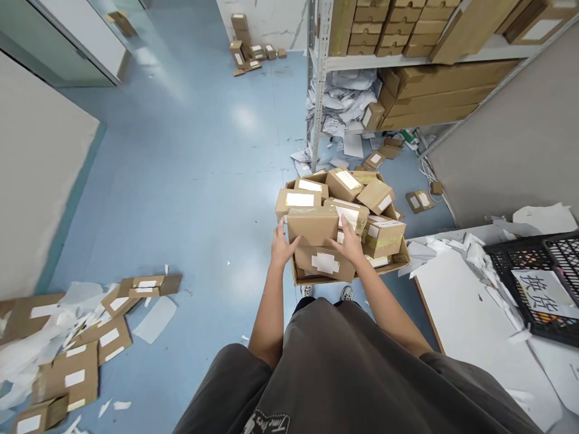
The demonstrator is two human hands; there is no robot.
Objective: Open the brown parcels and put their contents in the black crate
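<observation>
Both my hands are on a plain brown cardboard box, one at each end. My left hand grips its left side, thumb across the near face. At the right end, my right hand does the same. The box sits on top of a heap of labelled parcels in a large open carton in front of my feet. Under it lies a parcel with a torn white label. Beside it are a parcel with a white label and a taped parcel.
A metal shelf rack with boxes and crumpled paper stands ahead. On my right are a white table and a black plastic crate. Flattened cardboard litters the floor at left. Small boxes lie by the far wall.
</observation>
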